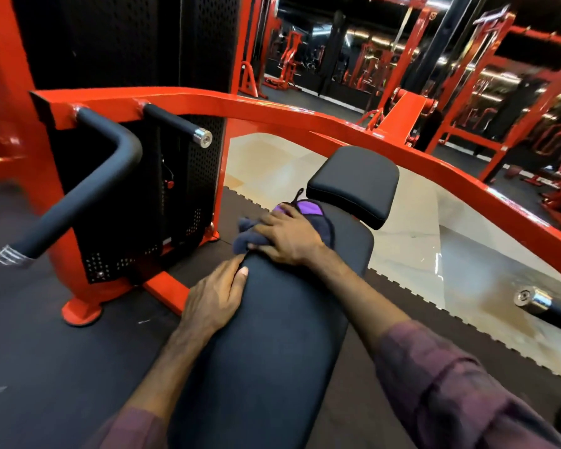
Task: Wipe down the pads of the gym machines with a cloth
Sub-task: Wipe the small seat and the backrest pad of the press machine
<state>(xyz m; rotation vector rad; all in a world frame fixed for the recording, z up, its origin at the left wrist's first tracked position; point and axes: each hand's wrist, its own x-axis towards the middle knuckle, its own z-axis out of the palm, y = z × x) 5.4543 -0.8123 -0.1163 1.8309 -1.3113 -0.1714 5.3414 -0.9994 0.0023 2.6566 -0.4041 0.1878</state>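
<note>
Long black back pad (272, 335) running up the middle, smaller seat pad (353, 183) just past its far end. Right hand (289, 236) pressing a dark purple-trimmed cloth (250, 236) flat on the pad's upper end. Left hand (216, 298) resting on the left edge. Red machine frame (272, 108) curving behind, black foam handles (88, 189) off left.

Both arms are reaching forward. The left hand (219, 294) is lying flat, fingers straight and together. The right hand (289, 236) is pressing down, fingers spread and slightly bent.
</note>
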